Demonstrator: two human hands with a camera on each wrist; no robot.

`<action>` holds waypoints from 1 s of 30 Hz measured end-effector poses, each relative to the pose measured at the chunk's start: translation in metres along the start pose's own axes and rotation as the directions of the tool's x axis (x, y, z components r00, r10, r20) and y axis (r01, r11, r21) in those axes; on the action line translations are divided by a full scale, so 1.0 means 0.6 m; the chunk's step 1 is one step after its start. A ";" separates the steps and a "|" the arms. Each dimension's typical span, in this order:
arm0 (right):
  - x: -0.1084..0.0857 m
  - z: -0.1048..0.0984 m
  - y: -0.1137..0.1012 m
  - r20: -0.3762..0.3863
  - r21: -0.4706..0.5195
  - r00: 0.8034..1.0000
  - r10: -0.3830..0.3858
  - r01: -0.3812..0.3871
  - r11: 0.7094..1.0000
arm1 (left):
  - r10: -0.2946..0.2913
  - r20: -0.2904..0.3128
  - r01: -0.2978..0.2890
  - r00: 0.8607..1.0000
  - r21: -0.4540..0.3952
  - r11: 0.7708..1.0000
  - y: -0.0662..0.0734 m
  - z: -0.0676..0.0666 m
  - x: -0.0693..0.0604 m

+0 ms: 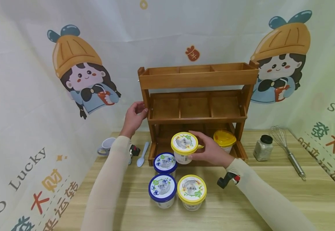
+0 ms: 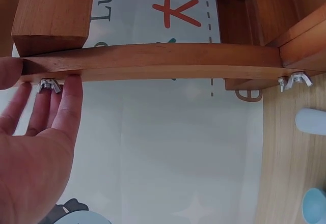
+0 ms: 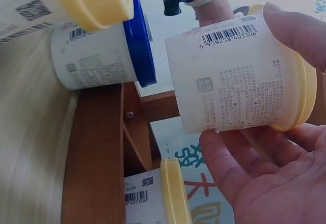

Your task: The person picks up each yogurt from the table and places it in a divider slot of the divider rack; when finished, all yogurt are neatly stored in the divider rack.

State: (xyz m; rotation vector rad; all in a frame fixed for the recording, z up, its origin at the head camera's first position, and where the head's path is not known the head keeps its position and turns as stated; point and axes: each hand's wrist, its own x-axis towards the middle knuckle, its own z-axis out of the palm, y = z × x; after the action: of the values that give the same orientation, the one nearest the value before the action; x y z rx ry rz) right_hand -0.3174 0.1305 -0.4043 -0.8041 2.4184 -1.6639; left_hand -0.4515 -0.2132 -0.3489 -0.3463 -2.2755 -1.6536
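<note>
My right hand [image 1: 210, 150] grips a yellow-lidded tub [image 1: 184, 144] by its side, upright, in front of the rack's lowest tier; the right wrist view shows thumb and fingers around this tub [image 3: 229, 76]. On the left, my left hand [image 1: 134, 117] holds the side post of the wooden rack [image 1: 196, 80]. Seen from the left wrist, the thumb and fingers of the hand [image 2: 41, 147] lie on either side of the post [image 2: 168, 61], beside a wing nut. Two blue-lidded tubs [image 1: 165, 162] [image 1: 163, 186] and another yellow-lidded tub [image 1: 191, 189] stand in front.
A tub with a tilted-looking yellow lid [image 1: 224, 138] sits at the right of the lowest tier. Left of the rack are a mug [image 1: 107, 146] and a pale blue spoon [image 1: 143, 155]. A black-capped jar [image 1: 263, 148] and a whisk [image 1: 291, 155] lie to the right.
</note>
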 end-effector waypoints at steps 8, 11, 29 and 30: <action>0.026 0.003 -0.001 0.000 0.021 1.000 0.010 -0.010 1.000 | -0.059 0.006 0.059 0.998 0.012 0.998 0.007 -0.006 -0.003; 0.035 0.007 -0.004 -0.006 0.014 1.000 0.026 -0.026 1.000 | -0.068 0.011 0.068 0.998 0.011 0.998 0.005 -0.006 -0.002; 0.092 0.025 -0.006 -0.048 -0.033 0.997 0.052 -0.054 0.998 | -0.057 0.031 0.056 0.998 0.048 0.997 0.000 -0.005 -0.003; 0.096 0.027 -0.006 -0.047 -0.032 0.997 0.058 -0.060 0.998 | -0.058 0.034 0.057 0.998 0.049 0.997 -0.001 -0.006 -0.003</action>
State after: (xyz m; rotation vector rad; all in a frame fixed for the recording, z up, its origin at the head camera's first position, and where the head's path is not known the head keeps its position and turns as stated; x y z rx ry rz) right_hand -0.3594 0.0889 -0.3953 -0.6992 2.4808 -1.6434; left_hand -0.4497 -0.2167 -0.3490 -0.3041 -2.3676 -1.6297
